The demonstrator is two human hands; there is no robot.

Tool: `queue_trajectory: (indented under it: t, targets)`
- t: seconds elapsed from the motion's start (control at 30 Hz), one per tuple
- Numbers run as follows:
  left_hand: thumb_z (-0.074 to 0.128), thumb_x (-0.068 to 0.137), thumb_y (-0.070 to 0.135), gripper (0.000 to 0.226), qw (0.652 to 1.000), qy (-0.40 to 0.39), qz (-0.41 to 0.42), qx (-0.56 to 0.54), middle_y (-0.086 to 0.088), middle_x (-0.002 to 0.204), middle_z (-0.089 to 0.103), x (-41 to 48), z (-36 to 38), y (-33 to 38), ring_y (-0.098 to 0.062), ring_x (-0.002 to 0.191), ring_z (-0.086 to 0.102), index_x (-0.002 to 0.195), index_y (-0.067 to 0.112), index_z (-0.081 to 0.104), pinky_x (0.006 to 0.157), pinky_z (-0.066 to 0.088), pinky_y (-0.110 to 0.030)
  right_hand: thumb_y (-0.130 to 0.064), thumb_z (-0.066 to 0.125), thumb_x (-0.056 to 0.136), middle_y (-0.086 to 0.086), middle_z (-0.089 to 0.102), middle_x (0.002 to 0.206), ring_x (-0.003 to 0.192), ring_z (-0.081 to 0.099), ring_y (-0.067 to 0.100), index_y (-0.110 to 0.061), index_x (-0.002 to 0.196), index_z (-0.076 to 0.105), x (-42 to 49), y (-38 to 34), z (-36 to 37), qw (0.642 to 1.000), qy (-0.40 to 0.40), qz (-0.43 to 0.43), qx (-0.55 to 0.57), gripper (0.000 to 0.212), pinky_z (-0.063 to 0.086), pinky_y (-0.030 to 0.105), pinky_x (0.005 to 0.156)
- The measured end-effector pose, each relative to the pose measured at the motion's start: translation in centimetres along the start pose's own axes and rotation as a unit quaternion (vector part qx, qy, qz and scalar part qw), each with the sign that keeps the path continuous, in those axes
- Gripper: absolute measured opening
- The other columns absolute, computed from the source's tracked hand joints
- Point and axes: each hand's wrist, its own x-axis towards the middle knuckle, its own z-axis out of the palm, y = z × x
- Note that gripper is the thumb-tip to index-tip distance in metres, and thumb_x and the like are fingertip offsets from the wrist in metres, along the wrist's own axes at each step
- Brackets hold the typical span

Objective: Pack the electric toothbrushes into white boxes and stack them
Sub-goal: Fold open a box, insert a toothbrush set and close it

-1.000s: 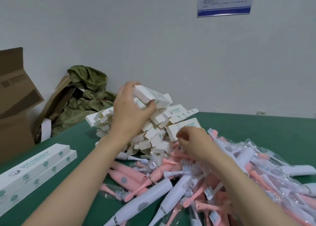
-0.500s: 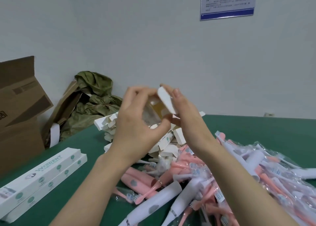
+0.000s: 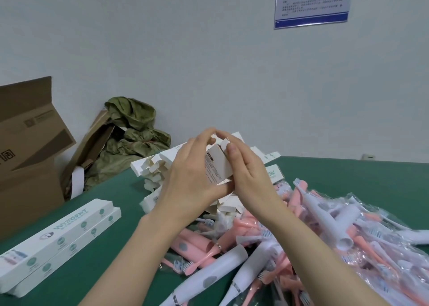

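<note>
Left hand (image 3: 190, 180) grips white box (image 3: 217, 166) above box pile (image 3: 151, 169), long axis tilted up and far. Right hand (image 3: 249, 178) fingers pinch its top flap. Toothbrushes (image 3: 325, 217) lie below, near-right, closer to right hand.

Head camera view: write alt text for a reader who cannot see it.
A left hand and a right hand hold a white box, its end flap open, above a green table. Pink and white toothbrushes in clear wrap lie heaped below; two closed boxes lie at left.
</note>
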Motion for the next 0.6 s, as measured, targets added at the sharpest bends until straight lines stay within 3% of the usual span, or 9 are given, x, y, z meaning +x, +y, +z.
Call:
queue_trajectory:
  t: [0.07, 0.1, 0.2, 0.33, 0.4, 0.47, 0.53, 0.6]
  targets:
    - [0.08, 0.062, 0.03, 0.075, 0.999, -0.006, 0.001, 0.048, 0.004, 0.116, 0.056, -0.6, 0.4, -0.9, -0.012, 0.106, 0.05, 0.128, 0.018, 0.049, 0.089, 0.041, -0.022, -0.032, 0.035, 0.102, -0.01, 0.06, 0.126, 0.118, 0.052, 0.004, -0.029, 0.129, 0.055, 0.0, 0.2, 0.0, 1.0, 0.011, 0.006, 0.011, 0.034, 0.042, 0.038, 0.102]
    - [0.084, 0.061, 0.024, 0.073, 0.998, 0.01, 0.003, 0.06, 0.001, 0.115, 0.058, -0.9, 0.7, -1.2, -0.013, 0.105, 0.051, 0.126, 0.014, 0.053, 0.09, 0.041, -0.021, -0.034, 0.035, 0.102, -0.01, 0.06, 0.125, 0.116, 0.053, 0.004, -0.03, 0.128, 0.055, 0.0, 0.3, 0.1, 1.0, 0.01, 0.005, 0.01, 0.034, 0.043, 0.038, 0.101]
    - [0.088, 0.054, 0.013, 0.073, 0.996, 0.071, -0.017, 0.048, -0.005, 0.115, 0.056, -1.7, 1.2, -1.4, -0.006, 0.099, 0.047, 0.122, 0.009, 0.061, 0.089, 0.034, -0.007, -0.035, 0.035, 0.102, -0.01, 0.063, 0.115, 0.106, 0.056, 0.003, -0.029, 0.127, 0.056, 0.0, 0.6, 0.3, 1.0, 0.003, 0.0, -0.007, 0.033, 0.047, 0.031, 0.091]
    - [0.088, 0.052, 0.012, 0.073, 0.996, 0.079, -0.028, 0.031, 0.004, 0.099, 0.048, -2.2, 1.8, -1.6, 0.004, 0.086, 0.036, 0.12, 0.01, 0.063, 0.083, 0.028, 0.004, -0.044, 0.029, 0.097, -0.011, 0.062, 0.11, 0.093, 0.052, -0.009, -0.026, 0.133, 0.053, -0.2, 0.9, 0.2, 0.998, -0.013, -0.017, -0.056, 0.046, 0.038, 0.008, 0.08]
    - [0.087, 0.053, 0.013, 0.07, 0.996, 0.081, -0.03, 0.025, 0.005, 0.097, 0.048, -2.2, 2.0, -1.5, 0.006, 0.084, 0.036, 0.119, 0.011, 0.064, 0.081, 0.026, 0.006, -0.05, 0.023, 0.091, -0.005, 0.06, 0.121, 0.102, 0.052, -0.005, -0.025, 0.14, 0.045, -0.3, 1.1, 0.1, 0.994, -0.031, -0.035, -0.102, 0.059, 0.036, 0.004, 0.084]
    - [0.085, 0.056, 0.01, 0.066, 0.996, 0.085, -0.029, 0.027, 0.005, 0.096, 0.049, -2.0, 2.0, -1.5, 0.005, 0.084, 0.037, 0.118, 0.01, 0.065, 0.08, 0.026, 0.007, -0.05, 0.021, 0.09, 0.0, 0.055, 0.132, 0.118, 0.046, 0.006, -0.023, 0.146, 0.033, -0.4, 1.5, 0.2, 0.985, -0.055, -0.047, -0.154, 0.063, 0.031, 0.01, 0.094]
    - [0.084, 0.058, 0.009, 0.063, 0.996, 0.079, -0.026, 0.041, 0.005, 0.094, 0.051, -1.9, 1.7, -1.5, 0.003, 0.085, 0.039, 0.117, 0.009, 0.065, 0.081, 0.029, 0.003, -0.049, 0.021, 0.092, 0.001, 0.051, 0.134, 0.121, 0.043, 0.008, -0.024, 0.149, 0.023, -0.6, 2.0, 0.3, 0.979, -0.071, -0.052, -0.185, 0.063, 0.028, 0.012, 0.095]
    - [0.085, 0.059, 0.014, 0.059, 0.995, 0.075, -0.02, 0.066, 0.006, 0.094, 0.057, -1.8, 1.1, -1.6, -0.011, 0.093, 0.049, 0.115, 0.013, 0.066, 0.085, 0.033, -0.017, -0.052, 0.02, 0.095, -0.015, 0.046, 0.137, 0.124, 0.039, -0.002, -0.028, 0.15, 0.02, -0.8, 2.1, 0.8, 0.982, -0.082, -0.06, -0.156, 0.06, 0.025, 0.01, 0.099]
